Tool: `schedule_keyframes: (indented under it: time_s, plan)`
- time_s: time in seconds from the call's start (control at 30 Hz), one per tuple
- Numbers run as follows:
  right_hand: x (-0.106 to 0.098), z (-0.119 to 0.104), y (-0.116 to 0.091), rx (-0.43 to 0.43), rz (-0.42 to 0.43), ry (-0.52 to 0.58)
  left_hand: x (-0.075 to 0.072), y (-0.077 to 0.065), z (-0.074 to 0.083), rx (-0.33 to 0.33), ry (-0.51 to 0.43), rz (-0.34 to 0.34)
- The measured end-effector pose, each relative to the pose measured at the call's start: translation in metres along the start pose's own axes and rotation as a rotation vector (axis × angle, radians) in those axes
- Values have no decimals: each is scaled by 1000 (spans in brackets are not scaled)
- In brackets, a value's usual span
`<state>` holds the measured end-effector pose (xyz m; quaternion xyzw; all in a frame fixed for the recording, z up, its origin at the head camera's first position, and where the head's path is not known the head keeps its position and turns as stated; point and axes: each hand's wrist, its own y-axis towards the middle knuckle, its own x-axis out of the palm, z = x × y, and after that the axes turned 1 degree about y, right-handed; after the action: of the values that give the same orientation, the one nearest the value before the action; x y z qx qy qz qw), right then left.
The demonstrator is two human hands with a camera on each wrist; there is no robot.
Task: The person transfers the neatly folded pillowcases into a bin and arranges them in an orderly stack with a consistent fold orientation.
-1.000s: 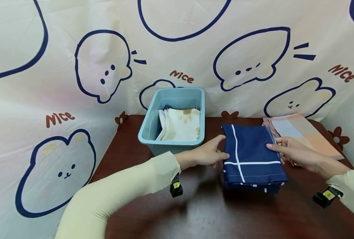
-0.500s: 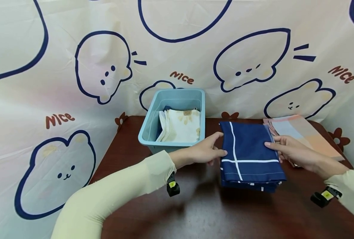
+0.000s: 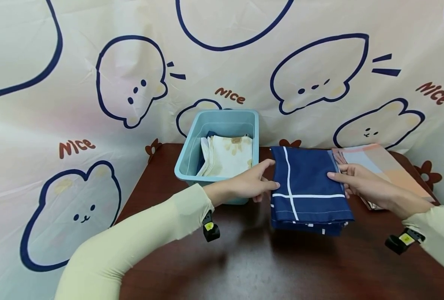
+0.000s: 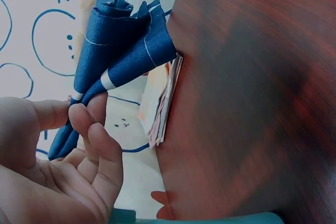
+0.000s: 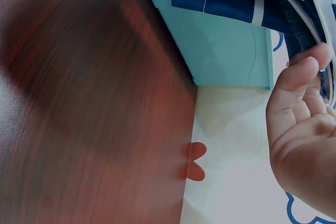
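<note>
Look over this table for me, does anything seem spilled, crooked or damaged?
Nothing looks spilled or damaged. The light blue bin stands upright. At most, the navy cloth, held by the left hand and right hand, looks slightly untidy: its folded layers splay apart in the left wrist view.

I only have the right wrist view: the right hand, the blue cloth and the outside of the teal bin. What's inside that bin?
Observer: The head view shows folded cream cloth with a tan print in the teal bin.
Operator: Is the left hand on the blue cloth too?
Observer: Yes, the left wrist view shows it pinching the cloth between thumb and fingers.
Operator: Anything else on the table?
Observer: Yes, a pastel stack lies at the back right, partly behind the right hand in the head view.
</note>
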<state>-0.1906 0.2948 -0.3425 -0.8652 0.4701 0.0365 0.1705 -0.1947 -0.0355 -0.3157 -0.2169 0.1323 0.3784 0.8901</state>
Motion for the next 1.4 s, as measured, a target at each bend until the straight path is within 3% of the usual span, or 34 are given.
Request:
schedule_keyframes:
  time_s: [0.33, 0.7, 0.93, 1.4]
  plan:
    - [-1, -11, 7, 31, -4, 20, -11, -6, 2, 15, 17, -4]
    - [1, -27, 16, -6, -35, 14, -22, -11, 6, -4, 35, 40]
    - [4, -39, 20, 23, 4, 8, -31, -15, 9, 31, 15, 51]
    - [9, -56, 35, 9, 12, 31, -49, -26, 13, -10, -10, 100]
